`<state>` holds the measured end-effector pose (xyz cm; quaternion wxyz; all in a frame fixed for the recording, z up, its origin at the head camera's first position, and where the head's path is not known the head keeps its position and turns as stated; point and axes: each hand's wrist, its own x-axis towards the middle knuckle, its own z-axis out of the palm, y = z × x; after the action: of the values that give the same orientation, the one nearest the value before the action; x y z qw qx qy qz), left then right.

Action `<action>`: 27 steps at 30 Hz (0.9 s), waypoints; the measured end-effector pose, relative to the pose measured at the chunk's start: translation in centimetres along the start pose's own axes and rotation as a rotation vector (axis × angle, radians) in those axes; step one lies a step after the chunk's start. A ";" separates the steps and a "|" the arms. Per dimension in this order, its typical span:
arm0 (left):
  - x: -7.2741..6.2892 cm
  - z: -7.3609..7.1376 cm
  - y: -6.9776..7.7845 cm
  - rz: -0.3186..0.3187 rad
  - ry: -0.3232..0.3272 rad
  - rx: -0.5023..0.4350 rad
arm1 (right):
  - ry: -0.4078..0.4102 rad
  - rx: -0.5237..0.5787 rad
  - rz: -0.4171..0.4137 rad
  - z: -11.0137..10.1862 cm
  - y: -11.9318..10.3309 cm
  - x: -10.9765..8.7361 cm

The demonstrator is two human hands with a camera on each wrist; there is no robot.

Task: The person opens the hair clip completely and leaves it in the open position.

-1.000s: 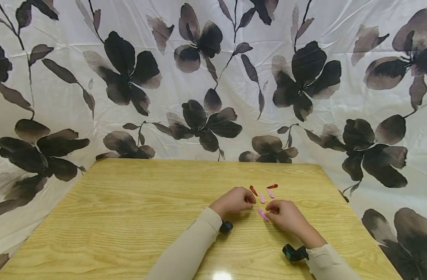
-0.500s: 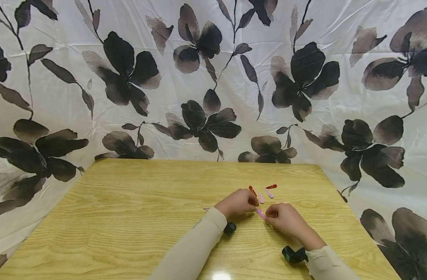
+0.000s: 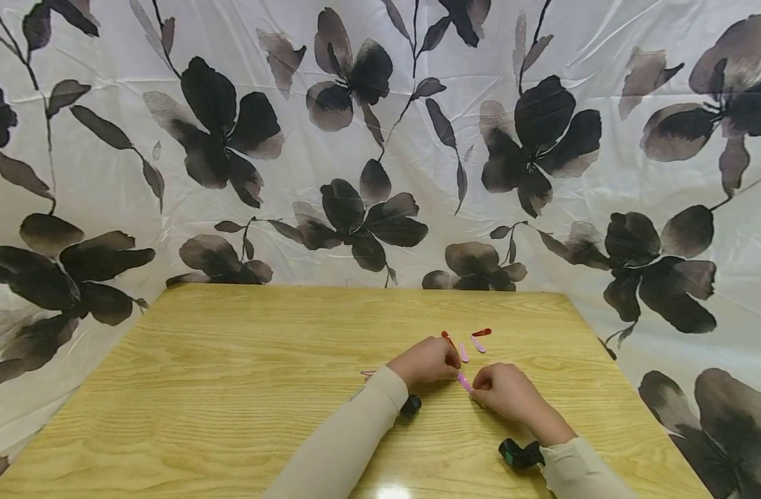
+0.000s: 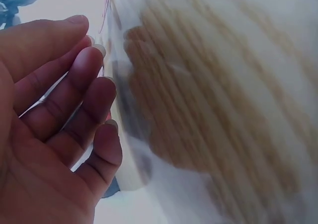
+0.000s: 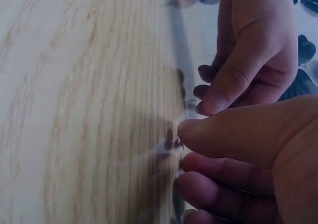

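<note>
A pink snap hair clip (image 3: 464, 382) lies on the wooden table between the two hands. My right hand (image 3: 510, 392) pinches its near end with thumb and forefinger; in the right wrist view the thumb (image 5: 223, 137) hides most of it. My left hand (image 3: 425, 362) has its fingertips at the far end, touching or nearly so. In the left wrist view its fingers (image 4: 94, 100) are gently bent, and whether they grip the clip is not visible. Just beyond are a red clip (image 3: 445, 336), another red clip (image 3: 482, 333), a light pink clip (image 3: 464, 353) and another light pink clip (image 3: 477, 344).
Partly behind the left sleeve (image 3: 355, 423) lies another pink clip (image 3: 367, 373). A small black camera (image 3: 520, 454) is worn on the right wrist, and another (image 3: 411, 406) on the left. Floral cloth (image 3: 368, 138) hangs behind the table (image 3: 231, 360).
My left hand has moved right and slightly down to the far end of the pink clip, uncovering a clip behind the sleeve. My right fingers have closed in on the near end.
</note>
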<state>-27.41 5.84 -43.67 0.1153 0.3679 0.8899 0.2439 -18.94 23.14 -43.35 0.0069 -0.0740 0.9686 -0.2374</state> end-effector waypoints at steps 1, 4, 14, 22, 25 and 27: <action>0.1 0.0 0.0 0.001 -0.004 -0.001 | 0.003 -0.002 0.000 0.0 0.0 0.0; 0.2 0.1 0.0 0.003 -0.014 0.005 | 0.013 -0.009 0.002 0.2 0.0 0.1; 0.6 0.5 0.0 0.025 -0.015 0.036 | 0.036 -0.022 -0.022 0.7 0.1 0.4; 0.1 0.4 0.0 0.013 -0.001 0.056 | 0.020 0.051 -0.002 0.9 0.4 0.4; -0.2 0.4 0.1 -0.002 0.002 0.019 | 0.016 0.080 0.003 0.9 0.5 0.4; -0.4 0.4 0.1 -0.011 0.006 -0.004 | 0.016 0.091 0.004 1.0 0.6 0.4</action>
<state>-26.92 5.71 -43.94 0.1147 0.3622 0.8917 0.2460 -19.34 23.21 -44.48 0.0028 -0.0696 0.9569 -0.2818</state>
